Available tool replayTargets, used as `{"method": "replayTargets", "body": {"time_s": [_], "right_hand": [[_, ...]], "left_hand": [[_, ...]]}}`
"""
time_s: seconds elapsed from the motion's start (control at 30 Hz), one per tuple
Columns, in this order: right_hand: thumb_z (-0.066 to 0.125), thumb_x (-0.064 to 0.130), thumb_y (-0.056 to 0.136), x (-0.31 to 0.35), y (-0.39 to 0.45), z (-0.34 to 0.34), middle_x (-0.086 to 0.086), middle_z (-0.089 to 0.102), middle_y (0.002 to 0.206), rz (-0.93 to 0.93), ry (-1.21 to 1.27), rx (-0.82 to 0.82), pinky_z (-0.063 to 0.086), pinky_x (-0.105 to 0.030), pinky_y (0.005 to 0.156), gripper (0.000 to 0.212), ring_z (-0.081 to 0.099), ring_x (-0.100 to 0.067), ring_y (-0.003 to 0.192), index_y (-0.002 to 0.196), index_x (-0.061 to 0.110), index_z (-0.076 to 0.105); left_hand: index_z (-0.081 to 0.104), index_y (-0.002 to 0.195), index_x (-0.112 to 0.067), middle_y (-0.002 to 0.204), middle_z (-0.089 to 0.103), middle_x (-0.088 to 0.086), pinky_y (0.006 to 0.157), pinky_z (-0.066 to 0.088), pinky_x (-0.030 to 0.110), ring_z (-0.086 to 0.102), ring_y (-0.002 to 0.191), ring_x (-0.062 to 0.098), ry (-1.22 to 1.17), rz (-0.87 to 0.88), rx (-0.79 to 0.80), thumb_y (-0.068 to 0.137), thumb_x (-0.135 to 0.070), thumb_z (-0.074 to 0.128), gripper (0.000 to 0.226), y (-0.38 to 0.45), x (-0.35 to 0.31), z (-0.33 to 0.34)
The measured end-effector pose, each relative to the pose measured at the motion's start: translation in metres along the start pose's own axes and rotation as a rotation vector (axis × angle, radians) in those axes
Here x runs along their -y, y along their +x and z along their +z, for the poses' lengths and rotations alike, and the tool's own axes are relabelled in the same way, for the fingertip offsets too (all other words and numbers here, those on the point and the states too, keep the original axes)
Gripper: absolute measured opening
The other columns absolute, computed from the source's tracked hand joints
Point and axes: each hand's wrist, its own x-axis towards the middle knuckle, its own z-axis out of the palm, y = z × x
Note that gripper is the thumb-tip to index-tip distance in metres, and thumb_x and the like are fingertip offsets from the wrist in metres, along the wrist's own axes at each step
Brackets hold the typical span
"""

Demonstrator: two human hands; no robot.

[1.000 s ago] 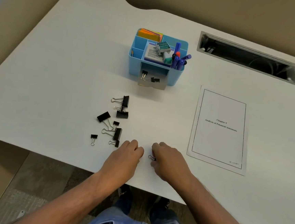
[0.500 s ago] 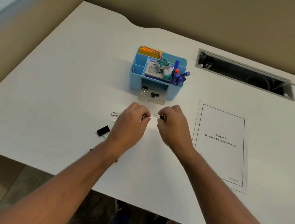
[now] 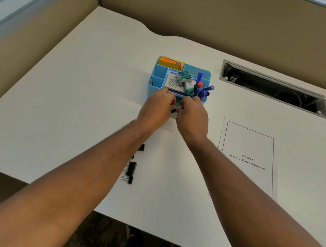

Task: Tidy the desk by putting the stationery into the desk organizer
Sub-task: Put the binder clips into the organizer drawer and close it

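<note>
A blue desk organizer (image 3: 156,77) stands mid-desk, filled with sticky notes, a notepad, a small box and purple markers (image 3: 200,90). Both my hands meet at its front, over the low drawer. My left hand (image 3: 156,109) and my right hand (image 3: 193,116) have curled fingers, each pinching a small black binder clip (image 3: 176,108); the wire and black bodies show in the gap between them. The drawer itself is mostly hidden by my hands. Several black binder clips (image 3: 131,170) lie on the white desk (image 3: 81,106) beside my left forearm, some hidden under it.
A printed sheet (image 3: 248,156) lies to the right of my right arm. An open cable slot (image 3: 275,90) is set into the desk at the back right. Tan partition walls close the back and left sides.
Both hands have carried their clips forward from the desk's near edge to the organizer's front drawer. The view has tilted up with them.
</note>
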Motion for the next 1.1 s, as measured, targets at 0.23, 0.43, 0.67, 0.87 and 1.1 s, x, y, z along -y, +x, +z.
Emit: {"method": "replayTargets", "body": {"time_s": [0.23,0.43,0.67,0.87,1.1], "right_hand": [[0.066,0.018,0.094,0.003,-0.013,0.000,-0.007,0.062,0.113,-0.100,0.046,-0.087,0.057,-0.031,0.077,0.019,0.061,-0.019,0.094,0.112,0.011,0.066],[0.068,0.015,0.092,0.018,-0.076,0.009,-0.004,0.065,0.101,-0.460,0.115,0.137,0.055,-0.029,0.068,0.016,0.060,-0.017,0.083,0.108,0.012,0.069],[0.062,-0.008,0.081,0.023,-0.119,0.050,-0.001,0.064,0.107,-0.803,0.012,0.461,0.053,-0.039,0.068,0.042,0.057,-0.025,0.094,0.115,0.016,0.067],[0.056,-0.013,0.077,0.028,-0.117,0.051,-0.006,0.061,0.120,-0.870,-0.035,0.459,0.054,-0.040,0.070,0.049,0.057,-0.028,0.101,0.120,0.010,0.064],[0.048,-0.008,0.080,0.031,-0.116,0.052,-0.004,0.056,0.117,-0.867,-0.142,0.475,0.050,-0.040,0.065,0.039,0.052,-0.026,0.096,0.111,0.011,0.062]], "left_hand": [[0.065,0.122,-0.013,0.125,0.060,0.006,0.095,0.050,0.030,0.055,0.121,0.020,-0.126,-0.001,-0.044,0.093,-0.020,0.065,0.030,-0.006,0.007,-0.016],[0.068,0.113,-0.017,0.109,0.065,-0.003,0.081,0.054,0.021,0.062,0.092,0.009,-0.255,-0.074,-0.034,0.093,-0.015,0.066,0.020,-0.067,0.044,-0.042],[0.068,0.101,-0.023,0.097,0.064,-0.013,0.072,0.052,0.016,0.061,0.085,0.002,-0.256,-0.298,-0.011,0.091,-0.014,0.068,0.014,-0.180,0.090,-0.050],[0.067,0.117,-0.020,0.111,0.056,-0.010,0.086,0.044,0.018,0.048,0.104,0.005,-0.066,-0.315,0.038,0.091,-0.023,0.068,0.026,-0.243,0.097,-0.025],[0.072,0.108,-0.011,0.103,0.057,-0.004,0.070,0.049,0.019,0.050,0.094,0.010,0.001,-0.224,-0.022,0.088,-0.005,0.069,0.021,-0.244,0.098,-0.007]]}}
